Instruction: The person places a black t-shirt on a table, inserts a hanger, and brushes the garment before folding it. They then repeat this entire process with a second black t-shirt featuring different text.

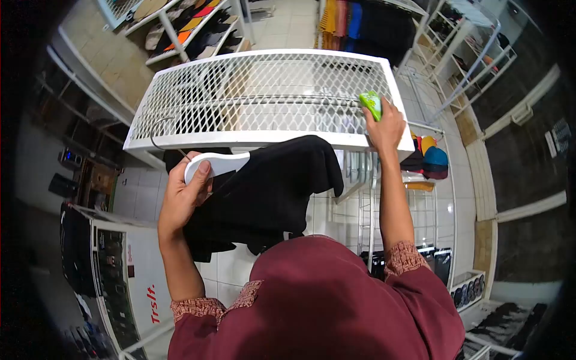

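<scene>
My left hand (189, 192) is closed on a white hanger (219, 163) with a metal hook, from which a black garment (264, 192) hangs in front of the rack. At the right end of the white mesh rack top (258, 143), my right hand (386, 126) grips a small green packet (371, 104). The packet is over the mesh; whether it touches the mesh is hard to tell. Part of the garment's upper edge lies close to the rack's front rail.
Shelves with colourful items (195, 27) stand beyond the rack at the left. Hanging clothes (366, 27) are at the far side. Caps (435, 157) sit below right. A white cabinet with red lettering (153, 276) is at lower left, and glass panels line the right.
</scene>
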Demonstrator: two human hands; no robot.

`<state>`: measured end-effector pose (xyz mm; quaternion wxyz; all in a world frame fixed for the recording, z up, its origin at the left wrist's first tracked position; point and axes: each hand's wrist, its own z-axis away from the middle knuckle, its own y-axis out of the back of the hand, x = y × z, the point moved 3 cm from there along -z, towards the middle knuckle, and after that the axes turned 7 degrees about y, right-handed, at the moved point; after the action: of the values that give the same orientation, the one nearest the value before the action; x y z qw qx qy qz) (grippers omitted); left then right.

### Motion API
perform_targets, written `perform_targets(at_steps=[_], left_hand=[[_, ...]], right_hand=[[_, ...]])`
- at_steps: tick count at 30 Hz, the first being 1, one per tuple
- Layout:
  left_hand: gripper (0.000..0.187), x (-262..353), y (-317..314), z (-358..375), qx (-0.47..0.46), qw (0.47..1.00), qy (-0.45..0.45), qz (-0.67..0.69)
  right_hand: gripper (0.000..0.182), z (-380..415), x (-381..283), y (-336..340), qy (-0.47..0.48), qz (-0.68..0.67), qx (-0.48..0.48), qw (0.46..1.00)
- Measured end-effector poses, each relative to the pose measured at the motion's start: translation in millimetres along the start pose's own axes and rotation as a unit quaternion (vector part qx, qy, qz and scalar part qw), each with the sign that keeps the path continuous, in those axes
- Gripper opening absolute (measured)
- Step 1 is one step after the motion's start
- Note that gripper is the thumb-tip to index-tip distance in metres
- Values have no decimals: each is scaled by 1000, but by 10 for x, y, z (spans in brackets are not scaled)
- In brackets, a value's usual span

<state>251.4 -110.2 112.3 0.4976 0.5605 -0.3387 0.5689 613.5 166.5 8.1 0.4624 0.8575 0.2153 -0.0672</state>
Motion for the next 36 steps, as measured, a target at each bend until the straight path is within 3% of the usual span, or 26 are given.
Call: perform_targets(at_steps=[2,5,8,10,13,14,16,19,22,23,26,27,30,32,34,36], left_hand=[[26,-78,151,123,3,1000,7,-7],[25,-221,449,310,52,998,28,-28],[27,-373,749,520,119,990,67,-46],[29,-528,968,601,143,983,96,-58],[27,-1013,1190,524,172,980,101,-13],[26,-1112,1195,475,180,973,145,6],[31,-1546,1200,281,145,979,139,36],[38,-2299,1118,-93,123,976,113,139],[49,-2881,1099,-509,129,965,108,203],[50,-2996,1111,-629,142,958,108,224],[55,-3217,1193,-967,162,945,121,258],[55,-3223,1230,-1070,155,946,120,259],[56,-3256,1361,-1307,162,939,94,287],[60,-3251,1497,-1445,159,974,50,153],[62,-3222,1647,-1496,159,986,35,36],[60,-3248,1760,-1492,159,986,41,13]], right_hand=[[68,50,-165,85,35,15,62,997],[59,248,-813,259,108,-111,123,980],[48,653,-1547,208,203,-271,74,938],[35,996,-2092,175,229,-401,-28,887],[30,1557,-2690,-141,214,-536,-271,771],[28,1727,-2862,-261,242,-551,-317,733],[28,2128,-3152,-573,212,-554,-452,666],[51,2684,-3485,-1086,207,-477,-619,588],[66,3102,-3726,-1390,177,-457,-630,602],[69,3214,-3773,-1502,127,-454,-655,591],[66,3443,-3829,-1879,-3,-452,-627,634],[55,3670,-3798,-2183,-59,-506,-606,611],[49,3556,-3898,-2293,-105,-535,-542,640],[50,3429,-3959,-2467,-79,-525,-469,705],[54,3357,-4013,-2766,-91,-545,-457,697],[49,3062,-4182,-2796,-103,-559,-462,680]])
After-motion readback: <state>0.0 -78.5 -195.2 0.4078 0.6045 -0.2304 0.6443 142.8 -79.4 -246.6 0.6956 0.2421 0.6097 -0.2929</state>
